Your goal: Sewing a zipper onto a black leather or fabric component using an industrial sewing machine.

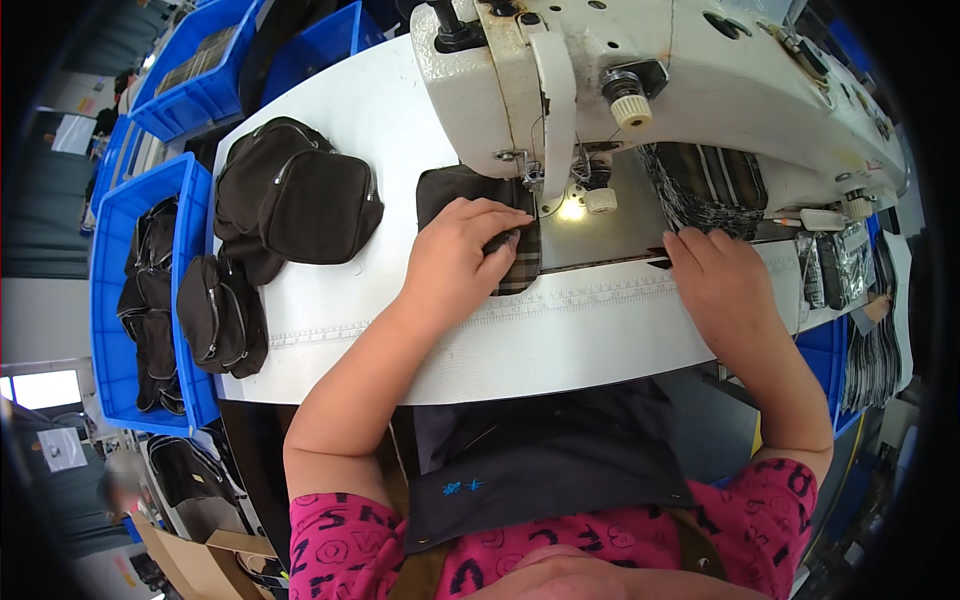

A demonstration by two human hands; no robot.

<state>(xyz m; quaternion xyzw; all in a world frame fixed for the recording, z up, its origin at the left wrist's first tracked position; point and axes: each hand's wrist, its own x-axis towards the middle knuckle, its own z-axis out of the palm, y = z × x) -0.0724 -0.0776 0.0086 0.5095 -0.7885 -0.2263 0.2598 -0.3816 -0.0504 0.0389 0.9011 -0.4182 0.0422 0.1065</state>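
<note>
My left hand (460,255) is closed on the edge of a dark fabric panel with a plaid side (520,268), thumb and fingers pinched together. The panel lies flat on the table, its far edge under the head of a white sewing machine (490,120), beside the lit needle area. Farther right, my right hand (728,290) rests with curled fingers at the front edge of the metal bed plate (625,235). A small dark pointed thing (660,264) shows by its fingertips; its kind is unclear. Just beyond lies a stack of plaid fabric pieces (715,190).
Dark zippered pouches (320,205) sit on the white table (350,290) at left. A blue bin (108,300) of similar pouches stands beside the table, with more blue bins (205,100) behind. At right are clear plastic packets (835,265) and a ruler strip (600,292) crosses the front.
</note>
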